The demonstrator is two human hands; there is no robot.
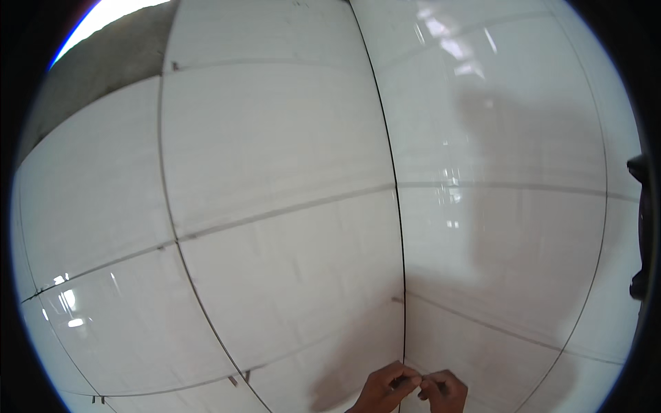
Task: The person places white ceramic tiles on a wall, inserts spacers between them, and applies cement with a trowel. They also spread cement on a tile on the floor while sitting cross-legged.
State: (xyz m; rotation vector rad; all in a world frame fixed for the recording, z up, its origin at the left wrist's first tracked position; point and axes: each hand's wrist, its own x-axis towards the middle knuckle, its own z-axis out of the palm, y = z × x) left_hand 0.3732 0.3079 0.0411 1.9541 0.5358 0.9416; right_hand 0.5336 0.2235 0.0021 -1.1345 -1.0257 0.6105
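At the lower edge, in front of the corner where two walls of glossy white tiles meet, my left hand and my right hand are held close together. Thumb and fingers of each hand are pinched, and the fingertips of both almost meet. Whatever lies between them, if anything, is too small to make out. Behind the hands runs the dark vertical corner joint. Nearest on the left is a white wall tile, with a small clip-like piece sticking out of its lower joint.
Another small piece sits in a joint by the corner. More stick out along the lower left joint. Bare grey wall shows above the tiles at upper left. The right wall tile carries shadows and bright reflections. Something dark edges in at far right.
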